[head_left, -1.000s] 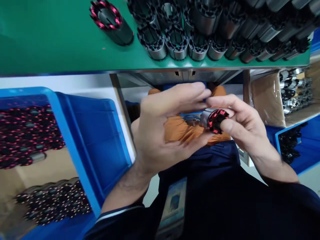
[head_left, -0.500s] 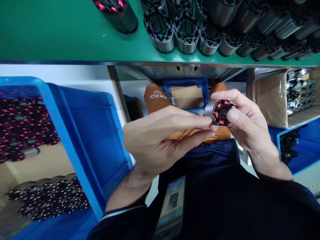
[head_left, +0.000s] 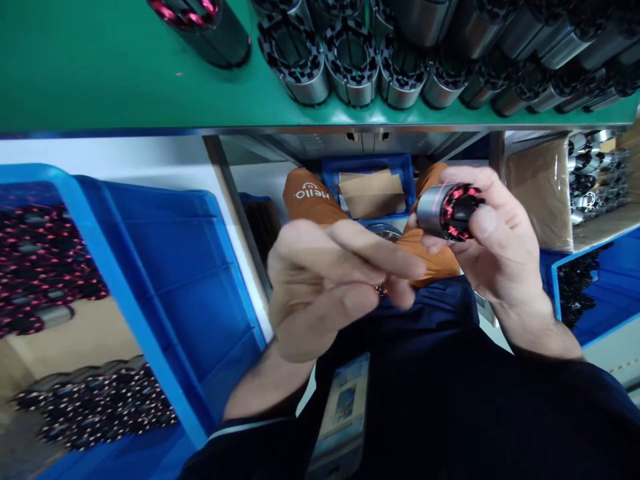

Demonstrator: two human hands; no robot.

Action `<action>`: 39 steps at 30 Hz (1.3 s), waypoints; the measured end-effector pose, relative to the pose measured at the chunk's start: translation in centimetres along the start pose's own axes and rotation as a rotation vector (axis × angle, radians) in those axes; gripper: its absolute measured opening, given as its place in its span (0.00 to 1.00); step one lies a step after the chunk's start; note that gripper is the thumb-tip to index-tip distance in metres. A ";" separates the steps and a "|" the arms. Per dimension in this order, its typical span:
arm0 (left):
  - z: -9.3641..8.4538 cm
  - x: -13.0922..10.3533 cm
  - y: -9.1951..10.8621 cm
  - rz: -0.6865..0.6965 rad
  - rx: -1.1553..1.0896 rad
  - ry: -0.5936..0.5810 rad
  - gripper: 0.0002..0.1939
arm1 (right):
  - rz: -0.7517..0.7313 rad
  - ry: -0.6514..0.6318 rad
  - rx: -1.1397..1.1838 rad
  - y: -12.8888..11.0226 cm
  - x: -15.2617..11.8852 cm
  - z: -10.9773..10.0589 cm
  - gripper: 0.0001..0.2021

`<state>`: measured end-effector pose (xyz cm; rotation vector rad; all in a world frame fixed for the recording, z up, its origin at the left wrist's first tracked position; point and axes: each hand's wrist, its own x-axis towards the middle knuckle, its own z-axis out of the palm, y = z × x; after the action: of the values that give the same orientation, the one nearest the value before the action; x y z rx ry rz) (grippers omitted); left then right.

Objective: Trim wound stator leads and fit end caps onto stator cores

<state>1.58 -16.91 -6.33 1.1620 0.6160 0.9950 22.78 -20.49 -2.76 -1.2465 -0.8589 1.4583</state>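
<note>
My right hand (head_left: 510, 250) is wrapped round a motor stator (head_left: 431, 213), a short steel cylinder with red copper windings inside a black insulated end. Its wound end faces right, with my thumb resting on that rim. A thin red strand of wire (head_left: 441, 192) shows against the steel wall. To the left, apart from the stator, my left hand (head_left: 325, 287) is closed, thumb and fingertips pressed together in a pinch. Whatever those fingers hold, if anything, is too small or hidden to make out.
Several unwound stators (head_left: 353, 67) stand in rows on the green bench (head_left: 100, 80), and one red-wound stator (head_left: 215, 33) stands apart. At left, a blue crate (head_left: 165, 233) holds many wound parts. Right are a cardboard box (head_left: 537, 193) of steel cores and a blue bin (head_left: 613, 287).
My left hand has come away from the stator and curled from outstretched fingers into a pinch. My right hand has shifted slightly up and right with the stator.
</note>
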 end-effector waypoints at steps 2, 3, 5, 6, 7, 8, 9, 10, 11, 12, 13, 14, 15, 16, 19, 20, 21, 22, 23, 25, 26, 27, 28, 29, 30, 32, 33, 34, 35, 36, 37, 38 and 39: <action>1.1 -0.4 -1.2 -0.059 -0.340 -0.076 0.21 | -0.055 0.030 0.009 0.1 -0.2 0.2 0.18; 1.6 -0.6 -2.1 -0.110 -0.453 -0.109 0.21 | -0.073 0.024 0.003 0.1 -0.4 0.3 0.19; 2.2 -0.7 -4.2 -0.213 -0.518 -0.100 0.25 | -0.076 -0.024 -0.005 0.3 -0.6 0.4 0.20; 2.1 -0.6 -5.4 -0.250 -0.481 -0.037 0.27 | -0.084 -0.049 0.004 0.3 -0.8 0.3 0.20; 1.8 -0.5 -6.4 -0.272 -0.407 0.039 0.30 | -0.085 -0.065 0.012 0.4 -0.9 0.2 0.20; 1.3 -0.3 -7.3 -0.267 -0.310 0.128 0.31 | -0.076 -0.056 0.008 0.5 -1.0 0.2 0.19; 0.7 -0.1 -7.8 -0.240 -0.206 0.215 0.32 | -0.061 -0.029 -0.012 0.5 -1.1 0.1 0.19; 0.1 0.1 -7.9 -0.203 -0.112 0.288 0.33 | -0.045 0.002 -0.042 0.5 -1.2 0.1 0.20; -0.5 0.2 -7.7 -0.146 -0.036 0.329 0.31 | -0.034 0.026 -0.072 0.5 -1.3 0.1 0.20; -0.9 0.3 -7.0 -0.088 0.021 0.327 0.28 | -0.023 0.039 -0.096 0.5 -1.3 0.2 0.21; -1.0 0.3 -6.0 -0.029 0.071 0.298 0.25 | -0.026 0.039 -0.109 0.5 -1.2 0.3 0.22; -0.8 0.4 -4.9 0.031 0.120 0.264 0.22 | -0.031 0.031 -0.113 0.5 -1.2 0.5 0.22; -0.5 0.5 -3.7 0.088 0.171 0.237 0.19 | -0.032 0.025 -0.117 0.6 -1.1 0.7 0.23; 0.0 0.6 -2.5 0.143 0.222 0.223 0.16 | -0.030 0.022 -0.125 0.6 -1.0 0.9 0.24; 1.5 0.9 -0.6 0.191 0.246 0.251 0.10 | -0.047 0.050 -0.163 0.6 -1.1 1.0 0.24; 1.8 0.9 -0.7 0.171 0.213 0.253 0.11 | -0.059 0.067 -0.176 0.5 -1.2 0.9 0.23; 1.9 0.8 -1.0 0.144 0.175 0.240 0.12 | -0.068 0.081 -0.189 0.5 -1.4 0.7 0.23; 1.9 0.7 -1.5 0.115 0.137 0.225 0.13 | -0.070 0.089 -0.199 0.4 -1.6 0.5 0.22; 1.8 0.6 -2.1 0.087 0.109 0.211 0.14 | -0.067 0.093 -0.205 0.3 -1.9 0.3 0.22; 1.5 0.4 -3.4 0.040 0.106 0.196 0.15 | -0.051 0.079 -0.198 0.0 -2.2 0.0 0.22; 1.3 0.3 -3.9 0.024 0.120 0.200 0.16 | -0.038 0.066 -0.191 -0.2 -2.4 -0.1 0.22; 1.1 0.2 -4.2 0.011 0.133 0.215 0.17 | -0.025 0.052 -0.182 -0.3 -2.4 -0.1 0.23; 0.9 0.2 -4.2 0.004 0.142 0.233 0.18 | -0.015 0.036 -0.174 -0.3 -2.4 -0.1 0.23; 0.8 0.2 -4.0 0.002 0.143 0.244 0.18 | -0.009 0.021 -0.166 -0.4 -2.4 0.0 0.23; 0.6 0.3 -3.5 0.003 0.132 0.235 0.17 | -0.004 0.004 -0.161 -0.4 -2.4 0.0 0.22; 0.5 0.4 -2.3 0.017 0.090 0.155 0.13 | -0.015 -0.023 -0.144 -0.3 -2.2 0.1 0.20; 0.4 0.5 -1.7 0.030 0.069 0.104 0.12 | -0.021 -0.032 -0.137 -0.2 -2.1 0.2 0.19; 0.4 0.6 -1.2 0.041 0.058 0.062 0.11 | -0.022 -0.032 -0.139 -0.2 -2.0 0.2 0.18; 0.4 0.7 -0.8 0.050 0.057 0.036 0.11 | -0.023 -0.025 -0.148 -0.2 -1.9 0.1 0.18; 0.4 0.8 -0.6 0.060 0.066 0.029 0.10 | -0.023 -0.013 -0.164 -0.2 -1.8 0.1 0.19; 0.4 0.9 -0.5 0.067 0.082 0.037 0.09 | -0.025 -0.004 -0.182 -0.2 -1.7 0.0 0.20; 0.4 0.9 -0.6 0.064 0.095 0.046 0.08 | -0.026 -0.001 -0.195 -0.2 -1.6 0.0 0.20; 0.4 1.0 -0.8 0.066 0.098 0.050 0.08 | -0.032 -0.008 -0.201 -0.2 -1.5 -0.1 0.20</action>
<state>2.67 -16.30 -6.90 1.2537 0.6765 1.0625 22.86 -21.85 -2.20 -1.3688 -1.0460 1.3781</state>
